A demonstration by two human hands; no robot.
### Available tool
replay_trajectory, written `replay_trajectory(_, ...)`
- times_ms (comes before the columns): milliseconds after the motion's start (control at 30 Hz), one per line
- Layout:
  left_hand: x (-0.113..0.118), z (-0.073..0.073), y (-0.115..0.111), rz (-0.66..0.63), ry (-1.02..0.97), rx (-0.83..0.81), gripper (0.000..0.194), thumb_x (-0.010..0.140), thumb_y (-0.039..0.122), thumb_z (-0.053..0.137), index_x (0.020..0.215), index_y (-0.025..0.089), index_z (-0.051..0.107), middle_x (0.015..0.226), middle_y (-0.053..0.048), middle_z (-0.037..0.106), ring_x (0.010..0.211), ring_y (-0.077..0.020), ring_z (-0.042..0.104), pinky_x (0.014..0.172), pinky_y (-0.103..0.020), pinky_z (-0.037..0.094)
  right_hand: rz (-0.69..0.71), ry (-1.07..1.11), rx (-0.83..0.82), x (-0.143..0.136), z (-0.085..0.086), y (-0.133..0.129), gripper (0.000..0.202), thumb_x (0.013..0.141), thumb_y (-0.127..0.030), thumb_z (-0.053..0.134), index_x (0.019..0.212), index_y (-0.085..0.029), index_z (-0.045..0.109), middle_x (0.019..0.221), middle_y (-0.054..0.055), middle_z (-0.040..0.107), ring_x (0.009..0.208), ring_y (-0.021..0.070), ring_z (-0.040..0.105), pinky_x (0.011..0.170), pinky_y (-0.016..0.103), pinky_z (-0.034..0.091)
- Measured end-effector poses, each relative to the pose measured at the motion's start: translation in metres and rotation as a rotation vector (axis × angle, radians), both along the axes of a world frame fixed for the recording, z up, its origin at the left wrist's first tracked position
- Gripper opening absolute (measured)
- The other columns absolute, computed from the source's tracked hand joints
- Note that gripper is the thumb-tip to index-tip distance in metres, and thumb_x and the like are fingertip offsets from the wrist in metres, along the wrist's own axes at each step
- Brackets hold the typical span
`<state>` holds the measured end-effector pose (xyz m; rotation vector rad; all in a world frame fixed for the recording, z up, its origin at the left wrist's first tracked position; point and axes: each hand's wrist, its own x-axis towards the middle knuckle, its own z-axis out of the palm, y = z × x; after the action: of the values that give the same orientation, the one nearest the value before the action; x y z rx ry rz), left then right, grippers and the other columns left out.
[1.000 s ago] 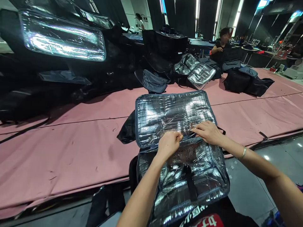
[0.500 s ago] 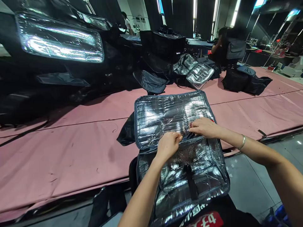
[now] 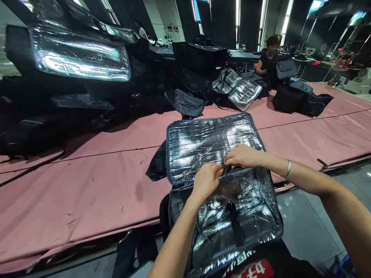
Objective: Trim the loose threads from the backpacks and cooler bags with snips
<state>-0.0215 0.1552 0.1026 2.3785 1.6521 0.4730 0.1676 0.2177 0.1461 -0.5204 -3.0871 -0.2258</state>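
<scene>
An insulated bag (image 3: 216,139) with a shiny silver foil lining lies in front of me, its lid folded back onto the pink table. My left hand (image 3: 206,178) is closed, thumb and fingers pinched together at the seam where lid and body meet. Close on its right, my right hand (image 3: 243,156) curls with its fingertips at the same seam. A small dark item shows under the right fingers, too hidden to name. Inside the body of the bag, a black strap (image 3: 236,224) runs down the foil.
Pink sheeting (image 3: 101,185) covers the long table. A large heap of black bags (image 3: 139,88) stands at the left. Farther off lie an open foil-lined bag (image 3: 245,94) and a black bag (image 3: 290,98). A person (image 3: 268,61) is behind the table.
My right hand has moved left, closer to my left hand along the seam. My left hand has stayed almost in place. The person at the back is now more upright.
</scene>
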Motion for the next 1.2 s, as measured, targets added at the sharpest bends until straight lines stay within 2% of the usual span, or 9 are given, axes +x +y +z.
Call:
replay_trajectory(133, -0.001, 0.000, -0.001, 0.006, -0.030, 0.034, 0.024, 0.088, 0.027, 0.040, 0.082, 0.020, 0.061, 0.085, -0.005, 0.063, 0.084, -0.0218, 0.053, 0.070, -0.030, 0.038, -0.088, 0.088, -0.095, 0.007, 0.003, -0.003, 0.016, 0.086, -0.026, 0.059, 0.100, -0.019, 0.063, 0.088, 0.004, 0.063, 0.082, 0.0178, 0.053, 0.069, 0.029, 0.033)
replay_trajectory(300, 0.001, -0.004, -0.004, 0.014, -0.174, 0.156, 0.018, 0.086, 0.029, 0.047, 0.073, 0.020, 0.058, 0.077, -0.003, 0.063, 0.076, -0.0193, 0.053, 0.064, -0.029, 0.038, -0.305, 0.294, -0.458, 0.029, -0.003, -0.009, 0.031, 0.075, -0.018, 0.069, 0.105, -0.018, 0.061, 0.097, 0.004, 0.063, 0.087, 0.0179, 0.056, 0.071, 0.025, 0.038)
replay_trajectory(400, 0.005, -0.013, -0.010, 0.061, -0.381, 0.388, 0.015, 0.084, 0.027, 0.051, 0.072, 0.019, 0.055, 0.071, -0.002, 0.060, 0.070, -0.0168, 0.052, 0.062, -0.028, 0.039, -0.501, 0.343, -0.590, 0.035, -0.018, -0.010, 0.022, 0.072, -0.004, 0.061, 0.089, -0.017, 0.066, 0.090, 0.002, 0.066, 0.083, 0.0179, 0.059, 0.068, 0.023, 0.038)
replay_trajectory(467, 0.009, -0.022, -0.017, 0.041, -0.476, 0.570, 0.013, 0.085, 0.024, 0.050, 0.074, 0.018, 0.054, 0.070, -0.002, 0.059, 0.069, -0.0151, 0.052, 0.064, -0.027, 0.040, -0.581, 0.370, -0.620, 0.034, -0.027, -0.009, 0.015, 0.075, -0.005, 0.057, 0.080, -0.015, 0.067, 0.082, 0.002, 0.067, 0.079, 0.0173, 0.061, 0.064, 0.022, 0.038)
replay_trajectory(600, 0.018, -0.035, -0.026, -0.012, -0.367, 0.735, 0.009, 0.082, 0.022, 0.057, 0.074, 0.018, 0.058, 0.068, -0.002, 0.059, 0.065, -0.0142, 0.052, 0.062, -0.027, 0.038, -0.609, 0.370, -0.677, 0.025, -0.033, -0.003, 0.005, 0.077, -0.015, 0.063, 0.073, -0.014, 0.067, 0.076, 0.002, 0.068, 0.077, 0.0170, 0.062, 0.061, 0.020, 0.039)
replay_trajectory(833, 0.037, -0.039, -0.027, 0.149, -0.083, 0.822, 0.006, 0.081, 0.021, 0.058, 0.077, 0.018, 0.061, 0.069, -0.003, 0.062, 0.067, -0.0171, 0.052, 0.064, -0.031, 0.032, -0.597, 0.365, -0.662, 0.022, -0.034, 0.000, 0.003, 0.074, -0.017, 0.067, 0.071, -0.015, 0.067, 0.075, 0.000, 0.068, 0.075, 0.0162, 0.062, 0.061, 0.021, 0.039)
replay_trajectory(967, 0.044, -0.043, -0.031, 0.079, -0.134, 0.729, 0.010, 0.082, 0.022, 0.055, 0.073, 0.018, 0.059, 0.068, -0.003, 0.061, 0.066, -0.0166, 0.051, 0.065, -0.031, 0.032, -0.608, 0.403, -0.584, 0.026, -0.032, -0.009, 0.006, 0.076, -0.020, 0.067, 0.079, -0.015, 0.064, 0.079, 0.001, 0.066, 0.075, 0.0155, 0.060, 0.063, 0.022, 0.039)
replay_trajectory(1100, 0.043, -0.045, -0.033, 0.116, -0.241, 0.664, 0.008, 0.081, 0.021, 0.055, 0.074, 0.017, 0.058, 0.072, -0.004, 0.061, 0.069, -0.0166, 0.052, 0.065, -0.030, 0.033, -0.607, 0.468, -0.449, 0.034, -0.025, -0.019, 0.032, 0.076, -0.022, 0.069, 0.103, -0.013, 0.054, 0.102, 0.008, 0.060, 0.091, 0.0191, 0.056, 0.072, 0.026, 0.038)
replay_trajectory(1200, 0.041, -0.044, -0.032, 0.120, -0.269, 0.639, 0.008, 0.081, 0.021, 0.056, 0.074, 0.018, 0.057, 0.072, -0.003, 0.061, 0.071, -0.0169, 0.052, 0.066, -0.030, 0.034, -0.523, 0.469, -0.263, 0.045, -0.022, -0.021, 0.016, 0.085, -0.021, 0.057, 0.099, -0.013, 0.054, 0.098, 0.010, 0.059, 0.089, 0.0201, 0.053, 0.072, 0.029, 0.035)
